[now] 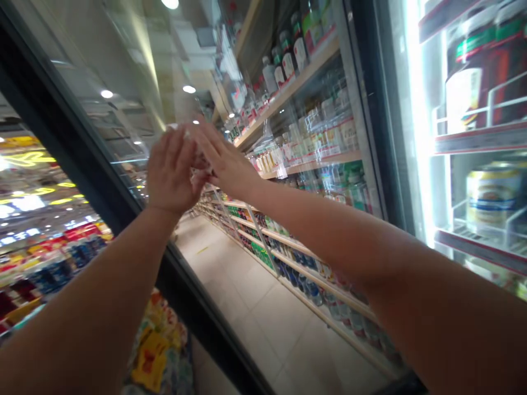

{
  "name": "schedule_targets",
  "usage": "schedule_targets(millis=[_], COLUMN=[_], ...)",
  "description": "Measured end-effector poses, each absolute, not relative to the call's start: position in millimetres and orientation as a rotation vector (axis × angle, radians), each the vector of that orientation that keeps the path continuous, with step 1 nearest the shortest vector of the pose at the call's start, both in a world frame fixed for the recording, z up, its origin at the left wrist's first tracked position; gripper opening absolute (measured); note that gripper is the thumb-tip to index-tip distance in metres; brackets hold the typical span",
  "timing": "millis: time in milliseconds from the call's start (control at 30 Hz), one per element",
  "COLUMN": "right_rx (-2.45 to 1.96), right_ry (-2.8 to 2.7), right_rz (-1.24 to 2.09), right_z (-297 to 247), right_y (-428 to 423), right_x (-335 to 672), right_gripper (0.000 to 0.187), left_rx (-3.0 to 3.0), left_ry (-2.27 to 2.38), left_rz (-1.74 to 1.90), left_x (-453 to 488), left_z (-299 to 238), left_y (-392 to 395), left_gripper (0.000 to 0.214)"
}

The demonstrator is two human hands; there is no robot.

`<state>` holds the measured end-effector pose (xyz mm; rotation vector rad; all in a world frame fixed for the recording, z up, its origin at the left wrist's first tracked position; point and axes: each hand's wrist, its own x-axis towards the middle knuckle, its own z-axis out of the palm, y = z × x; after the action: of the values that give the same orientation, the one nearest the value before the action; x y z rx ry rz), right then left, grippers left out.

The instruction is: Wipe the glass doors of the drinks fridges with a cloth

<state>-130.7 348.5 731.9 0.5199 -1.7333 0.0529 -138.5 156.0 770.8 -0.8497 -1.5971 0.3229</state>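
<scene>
Both arms reach up and forward to the glass pane of a dark-framed fridge door (214,329). My left hand (168,170) is closed around a crumpled whitish cloth (199,167), its fingers bent over the near side. My right hand (230,162) meets it from the right, with fingers stretched along the cloth and closed onto it. Motion blurs the fingertips, and the hands cover most of the cloth. Whether it touches the glass is hard to tell.
Lit fridge shelves (477,140) on the right hold dark bottles and a can (494,195). Through the glass, bottle shelves (288,88) line an aisle with a tiled floor (242,296). Colourful packages (152,356) lie at lower left, beyond the door frame.
</scene>
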Motion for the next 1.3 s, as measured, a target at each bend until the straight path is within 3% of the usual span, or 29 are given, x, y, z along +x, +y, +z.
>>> schedule_targets(millis=[200, 400, 500, 667, 800, 933, 1067, 1200, 1300], right_rx=[0.801, 0.561, 0.489, 0.481, 0.457, 0.420, 0.406, 0.408, 0.390], right_ry=[-1.939, -1.872, -1.803, -1.796, -1.818, -1.817, -1.813, -1.792, -1.791], right_rz=[0.054, 0.065, 0.117, 0.152, 0.173, 0.145, 0.155, 0.140, 0.108], right_z=[740.5, 681.6, 660.7, 657.2, 658.7, 656.6, 653.7, 650.9, 650.2], right_y=[407.9, 462.3, 464.0, 456.4, 454.2, 450.3, 446.7, 445.7, 445.3], right_x=[-132.1, -161.9, -168.7, -165.9, -162.7, -167.1, -176.2, -183.2, -185.5], right_gripper=[0.093, 0.069, 0.066, 0.067, 0.067, 0.065, 0.067, 0.073, 0.074], left_rx=[-0.940, -0.911, -0.829, -0.575, -0.653, -0.514, -0.332, -0.427, -0.699], left_ry=[-1.698, -1.726, -1.719, -1.532, -1.597, -1.582, -1.578, -1.665, -1.769], left_rz=[0.472, 0.358, 0.205, -0.036, -0.034, -0.148, -0.226, -0.096, 0.160], left_x=[-133.0, -135.5, -139.3, -132.4, -126.0, -136.5, -150.9, -149.8, -148.3], left_z=[768.5, 777.4, 775.2, 692.0, 625.4, 658.8, 692.9, 640.7, 616.2], left_y=[159.3, 153.6, 151.4, 152.1, 146.8, 129.7, 115.8, 131.8, 142.0], left_gripper=[0.039, 0.042, 0.043, 0.025, 0.042, 0.060, 0.063, 0.067, 0.054])
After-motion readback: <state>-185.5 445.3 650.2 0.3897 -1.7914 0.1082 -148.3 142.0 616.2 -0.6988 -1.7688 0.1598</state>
